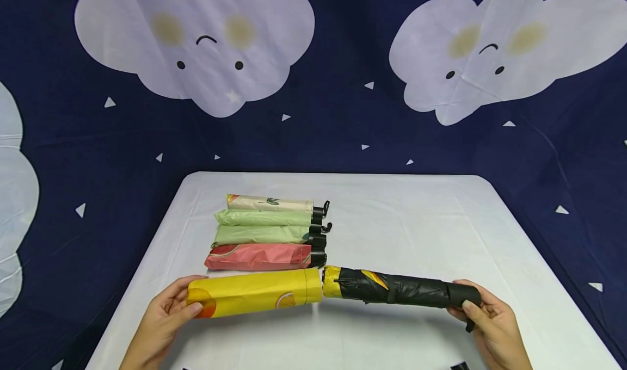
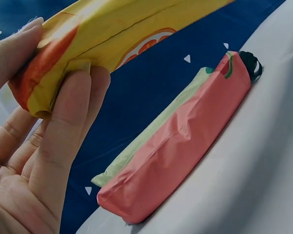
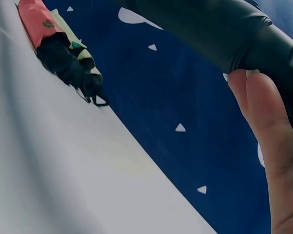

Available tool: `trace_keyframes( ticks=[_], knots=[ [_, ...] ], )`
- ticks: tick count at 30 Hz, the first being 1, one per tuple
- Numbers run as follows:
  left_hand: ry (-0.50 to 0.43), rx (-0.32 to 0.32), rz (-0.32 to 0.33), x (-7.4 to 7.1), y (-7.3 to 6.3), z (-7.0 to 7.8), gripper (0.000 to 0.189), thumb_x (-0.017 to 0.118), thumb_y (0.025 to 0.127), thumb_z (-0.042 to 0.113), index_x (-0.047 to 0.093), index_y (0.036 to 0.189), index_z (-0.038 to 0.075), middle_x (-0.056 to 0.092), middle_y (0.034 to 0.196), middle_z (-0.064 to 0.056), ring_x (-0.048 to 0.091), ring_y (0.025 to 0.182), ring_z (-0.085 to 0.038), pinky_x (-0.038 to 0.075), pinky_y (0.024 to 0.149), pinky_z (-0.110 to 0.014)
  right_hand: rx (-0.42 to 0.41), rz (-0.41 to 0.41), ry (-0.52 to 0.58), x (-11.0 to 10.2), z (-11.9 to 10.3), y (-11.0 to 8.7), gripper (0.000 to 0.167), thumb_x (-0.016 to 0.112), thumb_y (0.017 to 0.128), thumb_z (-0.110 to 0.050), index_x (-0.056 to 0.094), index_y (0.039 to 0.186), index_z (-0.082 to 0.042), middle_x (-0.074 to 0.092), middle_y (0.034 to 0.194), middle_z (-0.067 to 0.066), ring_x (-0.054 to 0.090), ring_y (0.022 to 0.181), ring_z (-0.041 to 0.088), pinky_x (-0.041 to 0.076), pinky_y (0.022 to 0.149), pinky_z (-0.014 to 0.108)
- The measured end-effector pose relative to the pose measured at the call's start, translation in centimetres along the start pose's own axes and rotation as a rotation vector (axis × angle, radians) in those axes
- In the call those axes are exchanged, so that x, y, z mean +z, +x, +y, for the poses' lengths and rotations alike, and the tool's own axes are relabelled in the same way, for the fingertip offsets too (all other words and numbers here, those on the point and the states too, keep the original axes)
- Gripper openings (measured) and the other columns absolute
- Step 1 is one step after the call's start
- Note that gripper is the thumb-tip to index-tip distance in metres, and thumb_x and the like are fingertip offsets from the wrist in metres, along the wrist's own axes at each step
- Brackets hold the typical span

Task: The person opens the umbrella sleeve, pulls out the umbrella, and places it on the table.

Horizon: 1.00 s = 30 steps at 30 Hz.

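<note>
My left hand (image 1: 166, 315) pinches the closed left end of a yellow umbrella sleeve (image 1: 254, 291) printed with orange slices. In the left wrist view, thumb and fingers grip the end of this sleeve (image 2: 102, 36). My right hand (image 1: 495, 315) holds a folded black umbrella (image 1: 411, 289) by its handle, its yellow-edged end pointing left. That end lies right at the sleeve's mouth, with a thin gap between them in the head view. Both are held above the table. The right wrist view shows fingertips against the black umbrella (image 3: 273, 44).
Behind the hands, several sleeved umbrellas lie side by side on the white table (image 1: 416, 217): a red one (image 1: 259, 257), two light green ones (image 1: 264, 218) and a cream one (image 1: 269, 203). A dark blue cloth (image 1: 343, 125) with clouds hangs behind.
</note>
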<state>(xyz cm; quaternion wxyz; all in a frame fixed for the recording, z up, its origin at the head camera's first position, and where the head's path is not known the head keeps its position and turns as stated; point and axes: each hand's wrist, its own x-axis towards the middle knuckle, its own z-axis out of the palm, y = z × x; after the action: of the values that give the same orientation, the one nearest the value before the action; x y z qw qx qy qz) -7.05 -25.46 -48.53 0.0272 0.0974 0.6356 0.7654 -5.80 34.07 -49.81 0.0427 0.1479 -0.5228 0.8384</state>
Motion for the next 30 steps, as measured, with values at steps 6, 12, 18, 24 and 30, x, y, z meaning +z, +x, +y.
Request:
trace_keyframes(
  ticks=[6, 12, 18, 24, 30],
  knots=[
    [-0.002, -0.019, -0.012, -0.6, -0.5, -0.5, 0.042, 0.052, 0.099, -0.015, 0.055, 0.138, 0.001, 0.068, 0.125, -0.005, 0.067, 0.107, -0.013, 0.057, 0.089, -0.028, -0.001, -0.011, -0.037, -1.7, 0.1, -1.1, 0.046, 0.032, 0.1, 0.024, 0.057, 0.137, 0.01, 0.065, 0.131, 0.014, 0.068, 0.113, 0.023, 0.057, 0.087, 0.035],
    [0.066, -0.158, 0.067, -1.1, -1.0, -1.6, 0.038, 0.06, 0.098, -0.009, 0.058, 0.135, 0.0, 0.069, 0.121, -0.004, 0.068, 0.105, -0.013, 0.058, 0.088, -0.028, 0.045, 0.025, -0.101, -2.9, 0.3, -2.2, 0.043, 0.038, 0.1, 0.023, 0.061, 0.133, 0.008, 0.067, 0.127, 0.01, 0.069, 0.112, 0.02, 0.056, 0.086, 0.035],
    [0.162, -0.31, 0.117, -1.3, -1.0, -2.0, 0.043, 0.069, 0.096, 0.001, 0.055, 0.137, -0.004, 0.069, 0.121, -0.008, 0.069, 0.105, -0.017, 0.059, 0.086, -0.03, 0.052, 0.002, -0.079, -3.9, 0.7, -2.7, 0.045, 0.037, 0.1, 0.023, 0.062, 0.133, 0.006, 0.067, 0.129, 0.01, 0.068, 0.113, 0.022, 0.055, 0.087, 0.035],
    [0.277, -0.436, 0.091, -0.9, -0.5, -1.8, 0.058, 0.076, 0.094, 0.015, 0.053, 0.143, -0.003, 0.062, 0.134, -0.019, 0.067, 0.111, -0.013, 0.057, 0.089, -0.028, 0.091, 0.017, -0.098, -4.5, 1.1, -3.1, 0.048, 0.038, 0.1, 0.023, 0.064, 0.134, 0.001, 0.067, 0.13, 0.007, 0.067, 0.115, 0.021, 0.055, 0.088, 0.036],
    [0.276, -0.482, 0.103, -0.6, -0.1, -1.9, 0.067, 0.08, 0.091, 0.018, 0.05, 0.147, -0.002, 0.053, 0.146, -0.021, 0.065, 0.115, -0.008, 0.055, 0.093, -0.027, 0.146, 0.028, -0.142, -4.8, 1.2, -3.1, 0.048, 0.042, 0.1, 0.021, 0.065, 0.134, -0.003, 0.068, 0.128, 0.007, 0.068, 0.114, 0.021, 0.056, 0.087, 0.037]
  ],
)
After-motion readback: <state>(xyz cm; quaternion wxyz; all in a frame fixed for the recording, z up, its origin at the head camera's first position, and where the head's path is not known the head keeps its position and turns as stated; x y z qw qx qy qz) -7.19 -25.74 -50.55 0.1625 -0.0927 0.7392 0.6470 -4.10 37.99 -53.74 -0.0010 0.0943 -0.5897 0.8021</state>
